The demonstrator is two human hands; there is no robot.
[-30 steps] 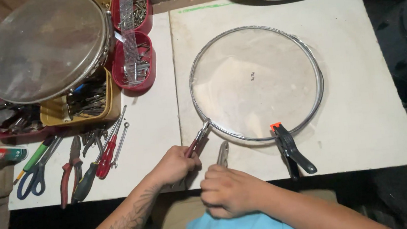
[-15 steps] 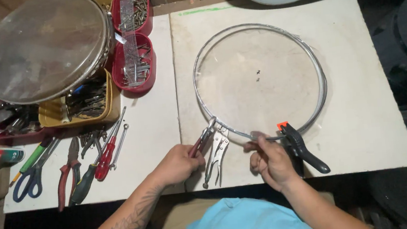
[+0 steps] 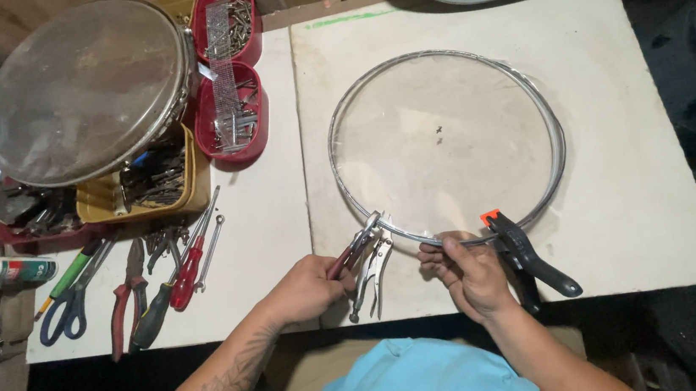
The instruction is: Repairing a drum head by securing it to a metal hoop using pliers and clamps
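Since the earlier frame, the right hand [image 3: 473, 273] has shifted little, remaining at the near rim of the hoop [image 3: 536, 97]; the left hand [image 3: 306, 289] stays on its pliers.

Left hand: closed around the red handles of pliers [image 3: 352, 253], whose tips meet the near rim of the hoop, up and to the right of the fist. Just right of that grip, locking pliers [image 3: 372, 271] hang from the same stretch of rim, handles pointing toward the person.

Right hand: fingertips [image 3: 436, 249] pinched together on the rim, thumb on top. Immediately right of this pinch, a black spring clamp [image 3: 533, 258] with an orange tip bites the rim.

Hoop: metal ring with a clear skin, lying flat on the pale board [image 3: 645, 192], beyond both hands.

Well left of the left hand: red pliers [image 3: 124, 298], a red-handled screwdriver [image 3: 191, 266], blue scissors [image 3: 65, 308], a glue tube [image 3: 6, 271]. Further away to the left: a round drum [image 3: 87, 89] over a yellow tray [image 3: 185, 181], and red trays of screws [image 3: 229, 105].
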